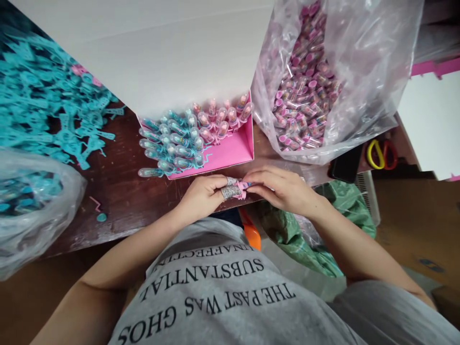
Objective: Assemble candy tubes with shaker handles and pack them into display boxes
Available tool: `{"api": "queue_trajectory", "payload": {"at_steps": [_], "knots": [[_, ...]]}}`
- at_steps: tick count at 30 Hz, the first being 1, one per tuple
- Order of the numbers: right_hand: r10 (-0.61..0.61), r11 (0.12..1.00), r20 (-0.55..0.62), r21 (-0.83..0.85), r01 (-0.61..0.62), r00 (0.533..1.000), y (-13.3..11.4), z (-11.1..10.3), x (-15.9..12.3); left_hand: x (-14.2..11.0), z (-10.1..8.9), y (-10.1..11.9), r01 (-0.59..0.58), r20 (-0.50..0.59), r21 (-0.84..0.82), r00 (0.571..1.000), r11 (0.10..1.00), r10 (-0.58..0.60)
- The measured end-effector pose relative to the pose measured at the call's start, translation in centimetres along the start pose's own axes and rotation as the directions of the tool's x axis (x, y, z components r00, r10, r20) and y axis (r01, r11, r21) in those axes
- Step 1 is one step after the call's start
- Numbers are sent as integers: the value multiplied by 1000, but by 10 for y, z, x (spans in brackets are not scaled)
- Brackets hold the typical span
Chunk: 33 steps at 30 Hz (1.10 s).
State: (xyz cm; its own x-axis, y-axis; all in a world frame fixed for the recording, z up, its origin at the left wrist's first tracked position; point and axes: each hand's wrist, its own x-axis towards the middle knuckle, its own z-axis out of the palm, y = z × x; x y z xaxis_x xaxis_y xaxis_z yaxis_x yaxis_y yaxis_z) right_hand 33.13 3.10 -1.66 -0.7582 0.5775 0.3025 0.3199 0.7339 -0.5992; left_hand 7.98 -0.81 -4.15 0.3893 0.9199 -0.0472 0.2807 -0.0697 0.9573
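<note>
At the table's front edge, my left hand point(204, 195) pinches a small pink plastic piece point(241, 189) between thumb and finger, both wrapped in grey speckled tape. My right hand point(283, 189) closes its fingertips on the other end, where a bit of blue shows; fingers partly hide the piece. Just beyond my hands sits a display box point(230, 160) with a pink inside and a raised white lid. Clear-domed teal toys point(176, 139) stand upright in rows on its left, and pink ones point(221, 117) at its back right.
Teal plastic parts point(53, 91) lie heaped at left, above a plastic bag point(68, 191) of teal pieces. A clear bag point(359, 96) of pink-capped tubes point(305, 100) stands right. Yellow-and-red-handled scissors point(375, 154) and a black phone point(345, 165) lie beside it. A teal cap point(102, 217) is near the front edge.
</note>
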Motion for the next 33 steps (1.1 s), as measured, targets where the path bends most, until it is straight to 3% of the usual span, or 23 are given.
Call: {"api": "queue_trajectory", "payload": {"at_steps": [6,9,11,13,14,16,18,19,22,24,26,28,31,33], "knots": [[10,1000,-74,-8,-11,997,-3,11,-2,-3,4,0,-189,-35,333,977,924,212],[222,974,-56,58,-219,973,-6,20,0,-5,7,-5,-236,-51,546,948,804,313],[391,910,29,139,-391,920,-8,20,3,-6,9,-8,-249,-35,630,937,736,347],[462,855,118,205,-477,879,-4,12,5,-5,10,-10,-242,-24,630,944,738,330],[475,846,113,213,-488,873,3,5,5,-4,9,-10,-219,-30,602,955,768,296],[490,869,-39,107,-484,871,27,-13,3,-1,8,-8,-133,-48,496,983,858,180],[470,847,-228,-155,-508,853,65,-33,-4,2,7,-4,-13,-52,299,998,954,30],[461,799,-253,-298,-522,850,86,-41,-8,4,8,-2,47,-38,160,998,986,-42],[496,740,-85,-480,-472,864,139,-54,-17,10,14,4,190,38,-244,982,951,-187],[473,765,-57,-468,-442,879,148,-54,-16,12,18,4,225,48,-375,973,899,-224],[393,822,-122,-398,-407,912,131,-51,-12,13,20,4,232,16,-413,969,881,-248],[291,905,-140,-280,-319,947,95,-45,-7,12,19,3,251,-18,-418,959,873,-284],[163,983,1,-91,-162,987,38,-34,-3,11,15,4,299,-24,-438,939,848,-344],[111,994,51,6,-111,993,14,-26,-2,12,13,5,302,-7,-459,939,835,-344]]}}
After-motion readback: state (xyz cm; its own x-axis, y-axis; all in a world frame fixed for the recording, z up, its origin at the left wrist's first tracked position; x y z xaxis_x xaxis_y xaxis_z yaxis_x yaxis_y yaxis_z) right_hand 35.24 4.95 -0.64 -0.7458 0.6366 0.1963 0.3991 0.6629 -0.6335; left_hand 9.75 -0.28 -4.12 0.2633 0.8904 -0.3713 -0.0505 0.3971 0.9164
